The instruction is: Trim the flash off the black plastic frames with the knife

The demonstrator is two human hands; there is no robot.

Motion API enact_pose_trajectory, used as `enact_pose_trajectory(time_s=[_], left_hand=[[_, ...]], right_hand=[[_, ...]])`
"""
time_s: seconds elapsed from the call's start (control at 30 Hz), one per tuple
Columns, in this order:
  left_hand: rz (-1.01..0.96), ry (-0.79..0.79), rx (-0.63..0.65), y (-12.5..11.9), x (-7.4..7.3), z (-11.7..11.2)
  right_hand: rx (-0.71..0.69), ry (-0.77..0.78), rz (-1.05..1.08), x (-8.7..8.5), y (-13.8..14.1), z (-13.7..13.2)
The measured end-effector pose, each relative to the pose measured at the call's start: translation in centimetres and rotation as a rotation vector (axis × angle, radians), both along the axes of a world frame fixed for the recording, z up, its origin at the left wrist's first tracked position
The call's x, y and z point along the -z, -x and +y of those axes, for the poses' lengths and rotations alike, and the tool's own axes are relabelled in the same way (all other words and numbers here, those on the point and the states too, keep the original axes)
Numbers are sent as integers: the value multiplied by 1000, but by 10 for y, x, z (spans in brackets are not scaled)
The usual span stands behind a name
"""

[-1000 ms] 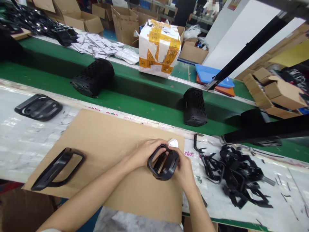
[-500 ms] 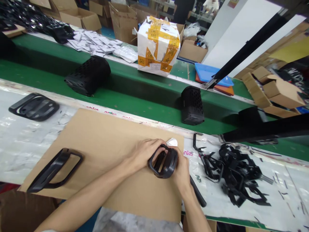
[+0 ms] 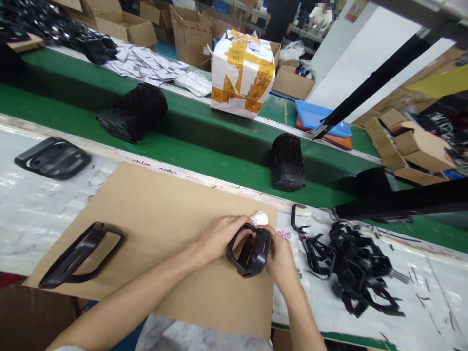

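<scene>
Gripping a black frame [image 3: 260,253], the left hand [image 3: 219,235] and right hand [image 3: 281,253] have fingers clamped on its sides, over the cardboard [image 3: 164,204]. Another frame [image 3: 73,253] lies leftward there; black scraps [image 3: 356,265] clutter the desk [image 3: 29,209], right.

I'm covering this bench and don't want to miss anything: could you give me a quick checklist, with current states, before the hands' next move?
1. Both hands on the held black plastic frame: ok; left hand on its far left side, right hand on its right.
2. Held frame above the cardboard sheet: ok.
3. Second black frame apart from the hands: ok; it lies at the sheet's left end.
4. Tangled pile of black plastic pieces off the sheet: ok; it sits to the right.
5. White object not touching the fingers: cannot tell; it is just beyond them.
6. Frame's covered edges undamaged: cannot tell; fingers hide them.
</scene>
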State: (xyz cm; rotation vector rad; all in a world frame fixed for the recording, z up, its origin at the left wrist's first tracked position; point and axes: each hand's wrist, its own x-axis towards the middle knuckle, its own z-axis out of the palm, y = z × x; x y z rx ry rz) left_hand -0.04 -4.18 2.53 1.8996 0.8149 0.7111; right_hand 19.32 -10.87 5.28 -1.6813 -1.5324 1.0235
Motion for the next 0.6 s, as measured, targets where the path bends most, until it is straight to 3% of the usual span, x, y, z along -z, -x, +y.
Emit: enact_pose_trajectory(time_s=[0.2, 0.37, 0.47, 0.6], left_hand=[[-215, 240, 21, 4, 0, 8], [-462, 577, 141, 4, -3, 7], [-509, 665, 192, 7, -10, 9], [-518, 747, 214, 13, -19, 15]], right_hand=[[-57, 85, 179, -14, -3, 10], [85, 168, 477, -10, 9, 10], [207, 339, 748, -4, 15, 8], [298, 454, 918, 2, 16, 6]])
